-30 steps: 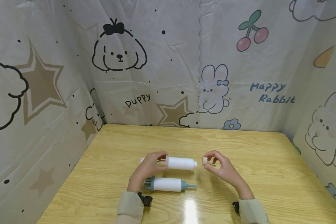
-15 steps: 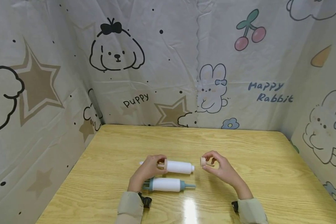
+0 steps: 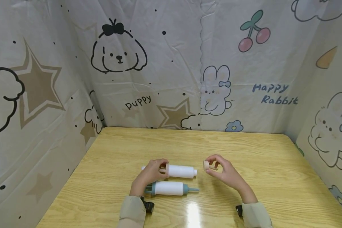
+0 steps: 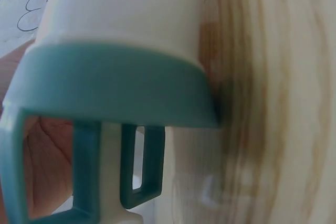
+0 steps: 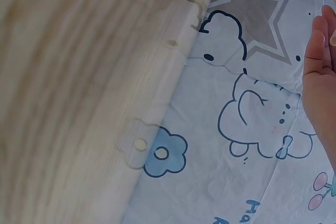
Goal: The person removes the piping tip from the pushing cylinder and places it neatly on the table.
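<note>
On the tabletop, the left hand grips the far white tube by its beige collar; a slack grip could let it roll. The teal-ended tube lies just nearer, so a nearward lurch might knock it. Rightward, the right hand pinches the small beige cap, apart from the white tip; a loose pinch could drop it.
</note>
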Demonstrator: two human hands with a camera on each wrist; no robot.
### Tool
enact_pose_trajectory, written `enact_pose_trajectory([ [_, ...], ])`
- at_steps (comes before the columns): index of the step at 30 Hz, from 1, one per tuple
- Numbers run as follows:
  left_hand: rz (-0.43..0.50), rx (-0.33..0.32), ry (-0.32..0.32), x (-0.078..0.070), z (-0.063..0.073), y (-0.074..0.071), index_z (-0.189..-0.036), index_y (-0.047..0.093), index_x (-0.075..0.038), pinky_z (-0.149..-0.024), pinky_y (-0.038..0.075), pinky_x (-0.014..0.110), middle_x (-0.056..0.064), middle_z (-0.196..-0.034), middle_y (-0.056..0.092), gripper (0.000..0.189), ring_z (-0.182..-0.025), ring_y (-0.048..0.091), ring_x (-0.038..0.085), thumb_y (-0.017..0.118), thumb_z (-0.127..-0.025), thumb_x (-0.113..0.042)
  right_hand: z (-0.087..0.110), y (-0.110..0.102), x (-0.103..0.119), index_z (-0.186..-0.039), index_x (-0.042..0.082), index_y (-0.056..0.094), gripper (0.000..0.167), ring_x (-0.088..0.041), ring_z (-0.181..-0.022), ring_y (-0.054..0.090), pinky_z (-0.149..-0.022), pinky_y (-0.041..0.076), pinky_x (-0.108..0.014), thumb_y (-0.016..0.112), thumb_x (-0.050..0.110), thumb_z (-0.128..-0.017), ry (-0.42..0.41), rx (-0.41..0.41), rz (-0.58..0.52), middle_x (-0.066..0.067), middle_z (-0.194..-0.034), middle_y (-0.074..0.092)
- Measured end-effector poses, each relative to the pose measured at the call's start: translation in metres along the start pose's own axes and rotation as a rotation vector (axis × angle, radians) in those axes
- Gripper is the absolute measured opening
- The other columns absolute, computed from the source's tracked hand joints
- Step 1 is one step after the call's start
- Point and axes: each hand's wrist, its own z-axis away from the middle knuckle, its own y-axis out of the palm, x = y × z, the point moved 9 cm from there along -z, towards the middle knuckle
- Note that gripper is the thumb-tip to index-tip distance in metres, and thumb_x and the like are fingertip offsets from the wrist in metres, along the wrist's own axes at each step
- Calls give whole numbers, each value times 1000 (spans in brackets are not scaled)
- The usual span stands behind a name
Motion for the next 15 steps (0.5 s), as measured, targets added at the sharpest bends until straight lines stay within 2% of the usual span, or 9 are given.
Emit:
enact_pose_trajectory([
  [15, 26, -4, -19, 1, 4, -1, -138, 50, 2, -96, 56, 43, 21, -137, 57, 61, -123, 59, 35, 76, -85, -16, 0, 0, 0, -116, 16, 60, 29, -9, -88, 54, -74, 49, -26, 71, 14, -90, 10, 13, -13, 2, -102, 63],
])
